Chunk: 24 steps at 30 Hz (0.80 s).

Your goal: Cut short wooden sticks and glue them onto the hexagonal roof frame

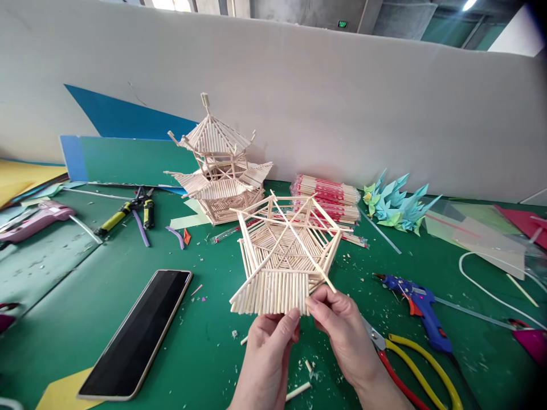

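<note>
In front of me is a wooden stick pavilion model [284, 250], many-sided, with crossing beams over a woven-looking stick floor. A row of short sticks [269, 291] forms a sloping roof panel on its near side. My left hand [273, 341] pinches the lower edge of this panel between thumb and fingers. At the panel's right end, my right hand [335, 322] has thumb and forefinger closed on the last stick, close to a long diagonal beam. Behind stands a finished-looking stick pagoda [222, 171] with two roof tiers.
A blue glue gun [421, 307] and yellow-and-red handled pliers [410, 359] lie right. A phone [137, 333], wire cutters [123, 213] and a pink glue gun [40, 222] lie left. Behind are bundled sticks [327, 196] and folded paper flowers [397, 202]; scraps dot the green table.
</note>
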Each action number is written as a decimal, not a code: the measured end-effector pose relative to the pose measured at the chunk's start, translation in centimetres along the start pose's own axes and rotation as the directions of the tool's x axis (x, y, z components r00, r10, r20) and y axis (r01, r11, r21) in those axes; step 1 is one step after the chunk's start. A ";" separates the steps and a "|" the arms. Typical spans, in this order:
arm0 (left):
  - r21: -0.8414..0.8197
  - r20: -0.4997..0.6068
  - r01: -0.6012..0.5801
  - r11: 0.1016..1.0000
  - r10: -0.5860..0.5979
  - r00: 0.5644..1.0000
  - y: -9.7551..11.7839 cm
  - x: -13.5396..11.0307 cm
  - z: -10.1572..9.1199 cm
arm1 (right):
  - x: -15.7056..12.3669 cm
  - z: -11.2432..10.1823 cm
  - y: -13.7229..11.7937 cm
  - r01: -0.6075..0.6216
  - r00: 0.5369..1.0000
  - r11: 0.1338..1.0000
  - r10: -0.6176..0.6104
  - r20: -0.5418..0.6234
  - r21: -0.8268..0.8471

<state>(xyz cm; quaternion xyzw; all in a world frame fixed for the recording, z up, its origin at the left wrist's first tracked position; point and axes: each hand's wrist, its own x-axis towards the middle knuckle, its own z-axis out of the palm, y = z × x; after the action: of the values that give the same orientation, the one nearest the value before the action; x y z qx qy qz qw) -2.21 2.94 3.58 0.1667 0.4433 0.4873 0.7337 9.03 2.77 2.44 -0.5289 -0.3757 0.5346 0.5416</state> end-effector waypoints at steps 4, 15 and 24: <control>-0.003 0.010 0.000 1.000 0.000 1.000 -0.1 0.0 0.0 | 0.0 0.0 -0.1 0.014 1.000 1.000 -0.014 0.009 -0.015; -0.003 0.014 0.004 1.000 -0.004 1.000 0.0 0.0 0.2 | -0.1 0.1 -0.2 0.042 0.999 0.999 -0.042 0.009 -0.027; -0.017 -0.025 0.003 1.000 -0.003 1.000 -0.6 0.4 -0.2 | -0.2 0.1 -0.2 0.054 0.998 0.998 -0.053 0.032 -0.033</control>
<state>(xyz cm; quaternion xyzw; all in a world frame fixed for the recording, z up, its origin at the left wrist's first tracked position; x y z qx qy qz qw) -2.01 2.94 2.83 0.1538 0.4485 0.4919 0.7303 8.99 2.60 2.67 -0.5193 -0.4071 0.5218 0.5406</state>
